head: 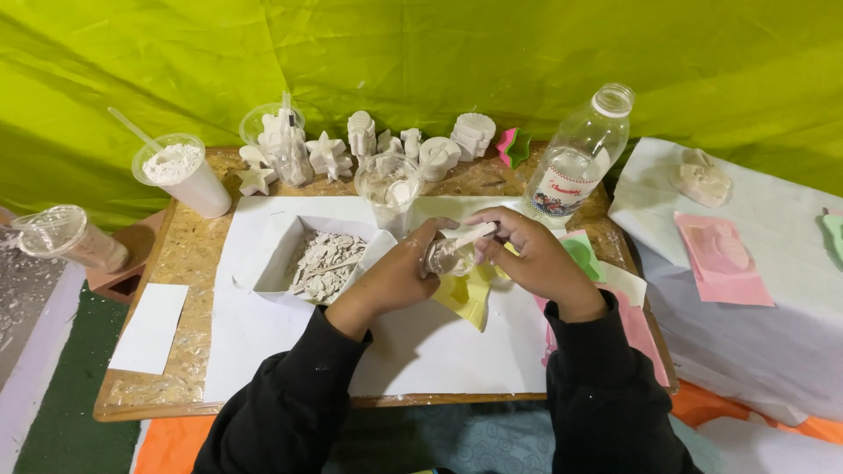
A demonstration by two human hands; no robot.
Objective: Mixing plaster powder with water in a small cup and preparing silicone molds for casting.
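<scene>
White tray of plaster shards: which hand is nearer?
Left. The left hand sits just right of the white tray, close to its right rim. The right hand lies farther right, beyond the left hand and the small cup both hold.

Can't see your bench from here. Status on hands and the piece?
Left hand grips small clear cup. Right hand holds white stick in it. Yellow mould underneath. Nothing blocking.

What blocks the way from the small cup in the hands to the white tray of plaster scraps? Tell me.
Nothing visible does. The small cup is held between left hand and right hand, just right of the white tray; only bare white paper lies around them.
</scene>
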